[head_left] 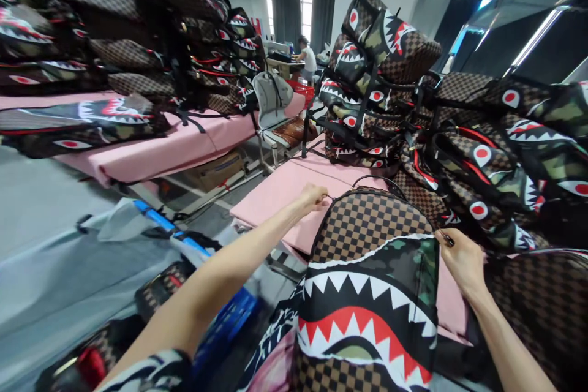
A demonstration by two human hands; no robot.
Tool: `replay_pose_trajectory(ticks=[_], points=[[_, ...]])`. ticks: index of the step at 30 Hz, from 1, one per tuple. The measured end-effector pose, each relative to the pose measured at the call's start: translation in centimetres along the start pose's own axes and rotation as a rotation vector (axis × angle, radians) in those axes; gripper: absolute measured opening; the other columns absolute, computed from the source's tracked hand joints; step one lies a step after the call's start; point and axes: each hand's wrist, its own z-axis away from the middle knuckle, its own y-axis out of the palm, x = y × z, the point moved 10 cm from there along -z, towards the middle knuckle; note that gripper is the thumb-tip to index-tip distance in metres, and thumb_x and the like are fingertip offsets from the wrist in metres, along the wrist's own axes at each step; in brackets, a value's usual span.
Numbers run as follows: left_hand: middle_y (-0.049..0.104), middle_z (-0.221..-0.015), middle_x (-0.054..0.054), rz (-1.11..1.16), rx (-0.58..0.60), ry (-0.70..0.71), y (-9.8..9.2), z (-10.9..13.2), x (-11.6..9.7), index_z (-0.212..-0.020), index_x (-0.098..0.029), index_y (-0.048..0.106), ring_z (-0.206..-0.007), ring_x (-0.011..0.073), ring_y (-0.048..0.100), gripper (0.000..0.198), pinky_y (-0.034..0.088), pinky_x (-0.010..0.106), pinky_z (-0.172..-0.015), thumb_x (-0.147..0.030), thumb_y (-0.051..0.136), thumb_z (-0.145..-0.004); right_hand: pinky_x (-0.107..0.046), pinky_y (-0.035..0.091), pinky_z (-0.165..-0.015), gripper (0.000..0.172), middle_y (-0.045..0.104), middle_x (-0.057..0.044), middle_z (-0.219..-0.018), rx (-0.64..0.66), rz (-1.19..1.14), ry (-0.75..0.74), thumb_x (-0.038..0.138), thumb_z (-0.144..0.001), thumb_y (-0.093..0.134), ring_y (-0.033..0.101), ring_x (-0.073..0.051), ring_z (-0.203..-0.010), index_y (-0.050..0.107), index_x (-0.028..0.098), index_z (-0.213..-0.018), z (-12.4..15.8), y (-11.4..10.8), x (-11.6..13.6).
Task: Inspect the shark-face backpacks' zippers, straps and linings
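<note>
A brown-and-black checkered backpack [374,220] with a shark-mouth print stands upright in front of me at the table's edge. At its upper left edge my left hand [315,196] is closed in a pinch on a small zipper pull. On the opposite side my right hand [463,260] pinches a dark zipper pull [448,239] beside the bag's edge. A thin black handle loop [379,179] rises behind the bag's top. The zipper line along the right edge is partly hidden by my fingers.
Piled backpacks [362,92] stand behind and to the right on the pink-covered table [271,196]. Another pink table [184,150] at left bears more stacked bags. A grey chair [271,98] stands between them. A blue crate [225,331] is low at left; a person [309,58] works far back.
</note>
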Motion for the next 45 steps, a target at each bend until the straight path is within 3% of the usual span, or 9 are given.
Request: replay_pose_trajectory(ticks=[4, 8, 13, 20, 24, 32, 36, 42, 45], points=[[0.045, -0.058, -0.003, 0.154, 0.135, -0.038, 2.8, 3.3, 7.2, -0.068, -0.013, 0.049, -0.055, 0.0086, 0.05, 0.031, 0.045, 0.024, -0.057, -0.038, 0.049, -0.085, -0.03, 0.036, -0.059, 0.041, 0.068, -0.013, -0.08, 0.039, 0.08, 0.169, 0.044, -0.079, 0.041, 0.059, -0.025, -0.07, 0.068, 0.015, -0.089, 0.7, 1.1, -4.4], [0.052, -0.069, -0.002, 0.204, 0.242, 0.058, 5.1, 6.5, 10.8, -0.078, -0.016, 0.049, -0.065, 0.009, 0.052, 0.025, 0.043, 0.021, -0.062, -0.039, 0.043, -0.083, -0.031, 0.035, -0.059, 0.043, 0.066, -0.012, -0.072, 0.093, 0.123, 0.256, 0.046, -0.079, 0.04, 0.057, -0.025, -0.066, 0.068, 0.015, -0.091, 0.8, 2.0, -6.3], [0.052, -0.06, -0.004, 0.004, 0.433, 0.219, 5.4, 6.4, 10.9, -0.067, -0.017, 0.055, -0.061, 0.0097, 0.046, 0.006, 0.035, 0.018, -0.059, -0.023, 0.057, -0.069, -0.029, 0.036, -0.055, 0.045, 0.064, -0.011, -0.067, 0.105, 0.087, 0.219, 0.048, -0.078, 0.039, 0.056, -0.023, -0.061, 0.067, 0.015, -0.088, 0.9, 2.2, -5.6], [0.04, -0.035, -0.005, -0.371, 0.759, 0.416, 6.9, 4.1, 8.7, -0.039, -0.018, 0.051, -0.044, 0.009, 0.034, 0.02, 0.029, 0.021, -0.049, -0.008, 0.064, -0.051, -0.03, 0.038, -0.057, 0.046, 0.068, -0.013, -0.078, 0.098, 0.112, 0.183, 0.05, -0.077, 0.037, 0.06, -0.025, -0.066, 0.066, 0.016, -0.087, 0.6, 2.9, -4.4], [0.043, -0.036, -0.005, -0.507, 0.849, 0.531, 8.8, 4.3, 8.5, -0.042, -0.019, 0.053, -0.043, 0.0102, 0.035, 0.018, 0.028, 0.022, -0.046, -0.008, 0.065, -0.048, -0.032, 0.04, -0.056, 0.052, 0.068, -0.014, -0.077, 0.114, 0.101, 0.191, 0.054, -0.077, 0.031, 0.062, -0.027, -0.066, 0.066, 0.016, -0.085, 0.6, 3.4, -4.4], [0.055, -0.063, -0.001, -0.641, 0.607, 0.827, 7.2, 5.6, 10.1, -0.06, -0.019, 0.054, -0.058, 0.0114, 0.048, 0.014, 0.036, 0.021, -0.057, -0.015, 0.049, -0.073, -0.033, 0.045, -0.052, 0.045, 0.067, -0.009, -0.069, 0.111, -0.067, 0.262, 0.06, -0.068, 0.04, 0.064, -0.029, -0.064, 0.064, 0.022, -0.076, 1.4, 5.1, -7.6], [0.055, -0.066, 0.003, -0.833, 0.416, 1.056, 6.0, 4.5, 9.1, -0.07, -0.02, 0.052, -0.061, 0.0156, 0.049, 0.013, 0.041, 0.028, -0.065, -0.026, 0.048, -0.081, -0.035, 0.049, -0.054, 0.044, 0.069, -0.007, -0.074, 0.12, -0.143, 0.273, 0.061, -0.064, 0.043, 0.065, -0.029, -0.065, 0.064, 0.024, -0.077, 1.0, 6.7, -8.7], [0.056, -0.083, 0.007, -0.724, -0.026, 0.793, 3.7, -2.3, 4.4, -0.082, -0.019, 0.05, -0.073, 0.0178, 0.054, 0.019, 0.039, 0.03, -0.069, -0.022, 0.032, -0.089, -0.033, 0.052, -0.059, 0.039, 0.071, -0.003, -0.076, 0.141, -0.235, 0.265, 0.06, -0.061, 0.047, 0.067, -0.027, -0.073, 0.066, 0.026, -0.069, 0.3, 7.4, -8.0], [0.054, -0.08, 0.003, -0.578, 0.007, 0.644, 4.9, -2.1, 6.6, -0.083, -0.021, 0.046, -0.07, 0.0151, 0.053, 0.028, 0.039, 0.025, -0.062, -0.025, 0.02, -0.092, -0.032, 0.051, -0.055, 0.038, 0.07, -0.003, -0.072, 0.129, -0.241, 0.274, 0.059, -0.064, 0.046, 0.067, -0.026, -0.067, 0.066, 0.027, -0.069, 0.5, 7.2, -8.3]])
